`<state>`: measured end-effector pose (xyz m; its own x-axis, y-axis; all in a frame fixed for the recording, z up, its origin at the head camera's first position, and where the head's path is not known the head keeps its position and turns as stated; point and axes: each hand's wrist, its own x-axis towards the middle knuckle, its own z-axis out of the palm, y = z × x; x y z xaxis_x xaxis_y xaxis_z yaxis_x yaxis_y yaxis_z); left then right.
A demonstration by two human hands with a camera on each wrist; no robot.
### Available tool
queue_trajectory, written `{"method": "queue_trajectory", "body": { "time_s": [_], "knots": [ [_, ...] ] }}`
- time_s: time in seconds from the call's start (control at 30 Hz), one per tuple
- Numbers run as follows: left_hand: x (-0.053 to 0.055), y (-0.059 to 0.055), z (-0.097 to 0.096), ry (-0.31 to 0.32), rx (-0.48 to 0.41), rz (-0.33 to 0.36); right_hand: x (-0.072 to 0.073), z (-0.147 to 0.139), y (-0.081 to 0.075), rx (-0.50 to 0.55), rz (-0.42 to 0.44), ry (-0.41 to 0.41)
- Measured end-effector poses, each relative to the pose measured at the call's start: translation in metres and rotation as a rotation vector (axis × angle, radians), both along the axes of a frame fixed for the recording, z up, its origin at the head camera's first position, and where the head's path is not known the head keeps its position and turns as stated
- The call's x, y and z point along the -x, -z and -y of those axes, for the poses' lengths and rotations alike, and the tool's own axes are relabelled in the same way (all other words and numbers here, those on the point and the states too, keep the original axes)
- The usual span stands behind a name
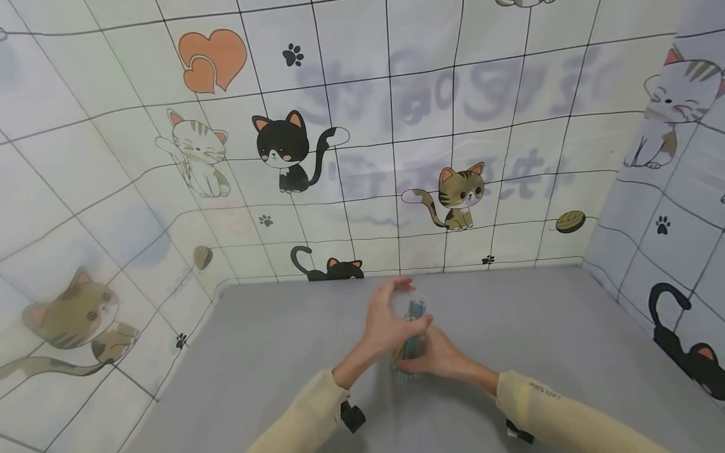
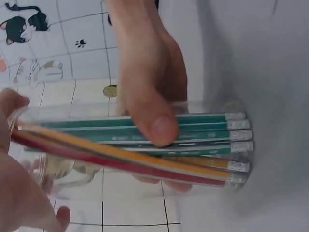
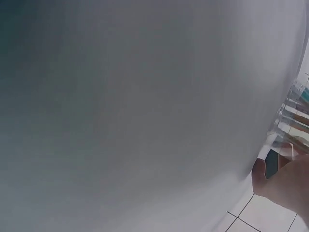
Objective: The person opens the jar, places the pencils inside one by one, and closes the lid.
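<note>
A clear cylindrical pencil holder [image 1: 416,343] stands over the grey table in the head view, slightly tilted. Green pencils [image 2: 101,124], yellow ones and a dark red one fill it, eraser ends down, as the left wrist view shows. My right hand [image 1: 447,355] grips the holder's lower part, its thumb [image 2: 161,128] across the clear wall. Around the top end, my left hand [image 1: 387,321] curves loosely, thumb near the side and far fingers spread off it. In the right wrist view only a slice of the holder [image 3: 292,116] appears at the right edge.
The grey table [image 1: 294,352] runs back to a cloth wall [image 1: 362,220] printed with cats and grid lines. Similar side walls [image 1: 651,207] close in at left and right. Small black devices [image 1: 352,416] sit at both wrists, under cream sleeves [image 1: 308,412].
</note>
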<state>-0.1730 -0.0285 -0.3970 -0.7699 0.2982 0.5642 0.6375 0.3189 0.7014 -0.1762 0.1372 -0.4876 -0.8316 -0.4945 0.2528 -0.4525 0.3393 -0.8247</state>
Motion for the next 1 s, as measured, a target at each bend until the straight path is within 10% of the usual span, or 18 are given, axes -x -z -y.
{"method": "queue_trajectory", "body": {
  "time_s": [0.37,0.7,1.0],
  "knots": [
    [0.022,-0.011,0.016,0.326,0.095,0.082,0.004,-0.002,-0.002,-0.065,0.023,-0.007],
    [-0.001,0.011,0.012,0.061,-0.028,0.141,-0.001,0.001,0.001,-0.025,0.028,0.003],
    [0.0,0.01,0.012,0.046,-0.051,0.235,0.001,0.002,0.001,-0.029,0.036,-0.02]
  ]
}}
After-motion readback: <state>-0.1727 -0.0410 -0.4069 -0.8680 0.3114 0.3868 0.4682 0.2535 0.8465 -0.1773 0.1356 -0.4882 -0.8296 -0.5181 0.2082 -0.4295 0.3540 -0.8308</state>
